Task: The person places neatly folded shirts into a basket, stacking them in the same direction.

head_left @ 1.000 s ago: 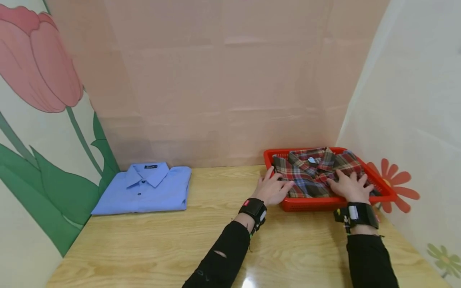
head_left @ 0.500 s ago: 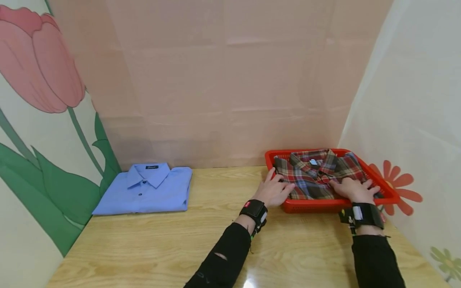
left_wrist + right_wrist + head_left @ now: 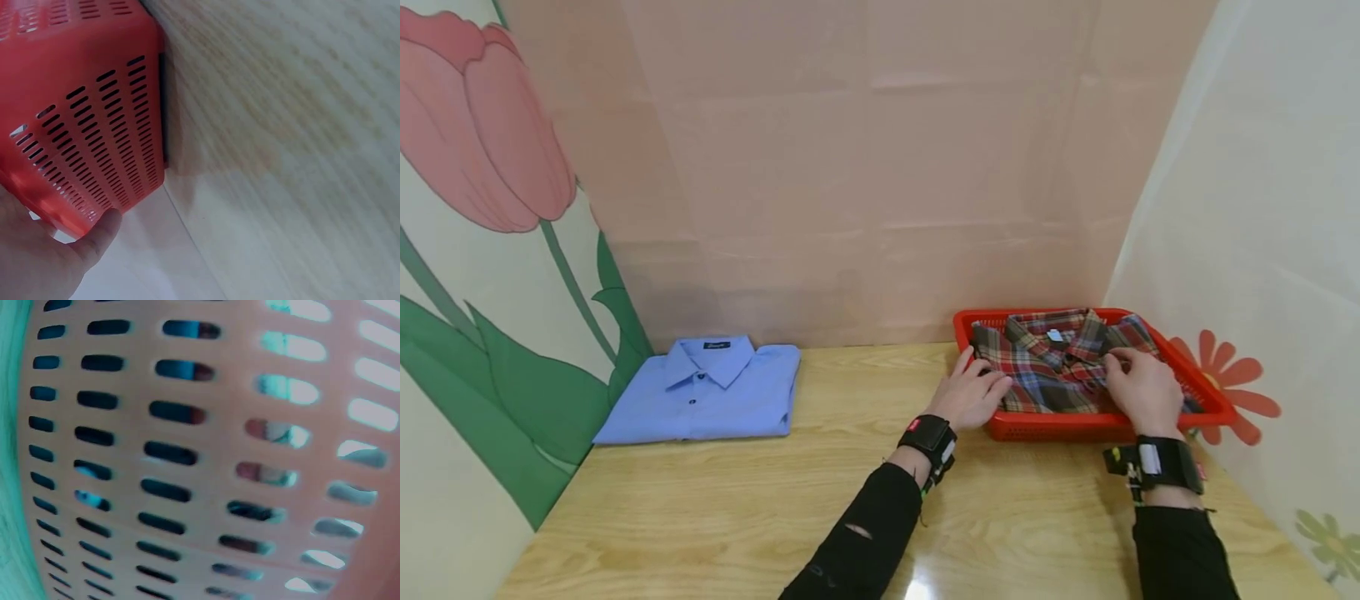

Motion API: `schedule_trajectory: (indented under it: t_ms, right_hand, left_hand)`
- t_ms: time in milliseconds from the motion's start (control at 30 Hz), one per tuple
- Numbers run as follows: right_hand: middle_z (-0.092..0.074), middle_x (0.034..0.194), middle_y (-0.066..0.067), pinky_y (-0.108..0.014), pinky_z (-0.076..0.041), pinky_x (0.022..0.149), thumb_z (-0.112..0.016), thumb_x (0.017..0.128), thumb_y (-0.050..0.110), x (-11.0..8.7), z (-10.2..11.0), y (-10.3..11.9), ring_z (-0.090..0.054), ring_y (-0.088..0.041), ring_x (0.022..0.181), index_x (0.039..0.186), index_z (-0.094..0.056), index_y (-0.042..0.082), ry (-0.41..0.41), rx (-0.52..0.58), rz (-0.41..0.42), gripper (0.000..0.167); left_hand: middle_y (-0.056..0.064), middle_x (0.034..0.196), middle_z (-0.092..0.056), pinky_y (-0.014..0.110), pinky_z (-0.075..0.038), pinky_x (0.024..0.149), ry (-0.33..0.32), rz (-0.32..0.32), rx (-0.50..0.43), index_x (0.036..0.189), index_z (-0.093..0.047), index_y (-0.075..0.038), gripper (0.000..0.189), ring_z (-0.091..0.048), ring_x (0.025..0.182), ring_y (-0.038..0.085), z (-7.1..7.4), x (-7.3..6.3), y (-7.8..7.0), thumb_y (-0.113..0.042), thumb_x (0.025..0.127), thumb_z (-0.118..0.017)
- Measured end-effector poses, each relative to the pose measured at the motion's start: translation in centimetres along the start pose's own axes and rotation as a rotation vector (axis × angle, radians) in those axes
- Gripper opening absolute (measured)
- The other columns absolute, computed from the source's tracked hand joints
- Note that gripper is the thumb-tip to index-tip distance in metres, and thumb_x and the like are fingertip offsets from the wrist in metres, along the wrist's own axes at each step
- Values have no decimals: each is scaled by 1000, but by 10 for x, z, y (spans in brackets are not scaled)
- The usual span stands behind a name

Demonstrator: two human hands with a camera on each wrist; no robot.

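A red plastic basket (image 3: pixel 1045 429) with slotted walls stands on the right of the table. Inside it lies a folded plaid shirt (image 3: pixel 1037 379), collar towards the back with a pale tag. My left hand (image 3: pixel 966 396) holds the basket's front left corner; in the left wrist view a finger (image 3: pixel 103 234) lies along the outside of the slotted wall. Over the shirt's right front, my right hand (image 3: pixel 1146 392) has curled fingers that seem to pinch the plaid cloth; the fingertips are partly hidden. The right wrist view shows only the slotted basket wall (image 3: pixel 125 444).
A folded blue shirt (image 3: pixel 707 400) lies at the left of the wooden table (image 3: pixel 700 517). A pinkish sheet (image 3: pixel 865 183) stands behind the table. Printed flower panels close off the left and right sides.
My right hand has gone from spread fingers resting on the plaid shirt to curled fingers at its right front. The left hand and basket have stayed about where they were.
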State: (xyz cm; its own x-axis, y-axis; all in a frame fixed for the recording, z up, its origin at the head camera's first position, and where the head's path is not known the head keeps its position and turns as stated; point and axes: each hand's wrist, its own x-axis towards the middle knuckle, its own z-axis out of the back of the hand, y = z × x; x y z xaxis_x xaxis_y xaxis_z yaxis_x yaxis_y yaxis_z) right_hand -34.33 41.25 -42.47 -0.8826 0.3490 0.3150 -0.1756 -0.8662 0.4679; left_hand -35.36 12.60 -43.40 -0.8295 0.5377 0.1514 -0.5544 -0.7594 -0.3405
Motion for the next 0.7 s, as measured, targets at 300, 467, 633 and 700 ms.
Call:
schedule_trajectory:
  t_ms: [300,467,633,700]
  right_hand:
    - [-56,131,-33,-67,-44,79,-36,101,55,-12,-2,43,-55,-55,109,138,-54,2,154,25,160,67]
    - [-49,139,-33,-71,-37,94,-30,101,59,-20,-9,58,-47,-55,123,144,-46,-1,346,0,239,74]
    - [-44,142,-34,-70,-35,99,-31,104,53,-24,-15,65,-44,-54,127,144,-44,-4,402,-4,276,70]
    - [-47,140,-34,-69,-36,99,-31,104,53,-25,-16,68,-46,-54,125,143,-45,-4,396,-2,284,70]
  left_hand:
    - [-4,162,-27,47,-35,114,-46,-53,12,154,-33,-30,59,-7,153,23,-3,-10,8,-55,104,-12]
    - [-4,162,-26,50,-33,114,-62,-65,-3,156,-28,-27,62,-8,153,23,-5,-17,11,-57,104,-12]
    - [-3,163,-24,50,-31,116,-56,-85,-23,157,-24,-27,62,-9,153,24,-4,-24,14,-57,104,-12]
    - [-2,163,-24,49,-30,117,-48,-103,-26,158,-22,-27,62,-10,153,25,-1,-28,16,-56,104,-14]
